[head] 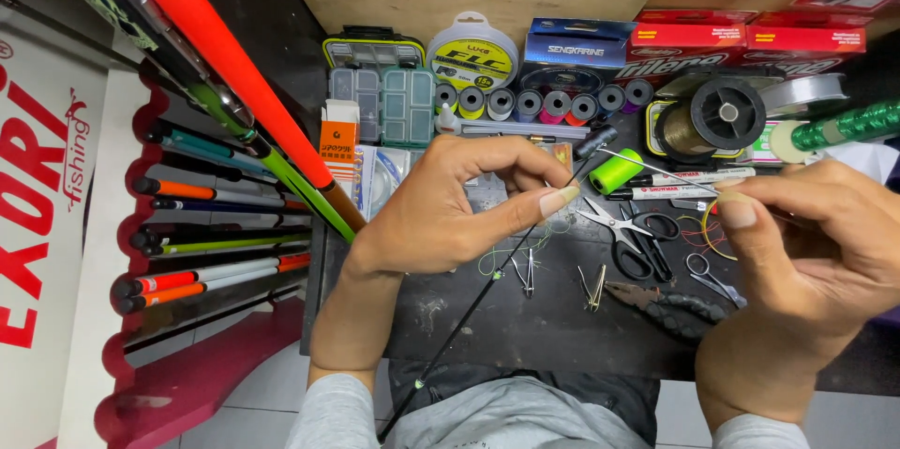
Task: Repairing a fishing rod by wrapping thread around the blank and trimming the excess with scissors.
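My left hand (450, 205) pinches a thin black fishing rod (487, 290) near its tip, thumb pressed along it, with pale green line looped under the fingers. The rod runs diagonally from my lap up toward a thin metal tip section (656, 168). My right hand (806, 243) is closed at the right, thumb and fingers pinching something very fine that I cannot make out, probably line. Both hands hover above a dark worktable (544, 327).
Scissors (628, 233), pliers (670, 304), small clips, markers, a green thread spool (616, 171), a black line reel (717, 116), several small thread spools, tackle boxes (380, 93) and line packets crowd the table's back. Rods in a rack (216, 243) stand at left.
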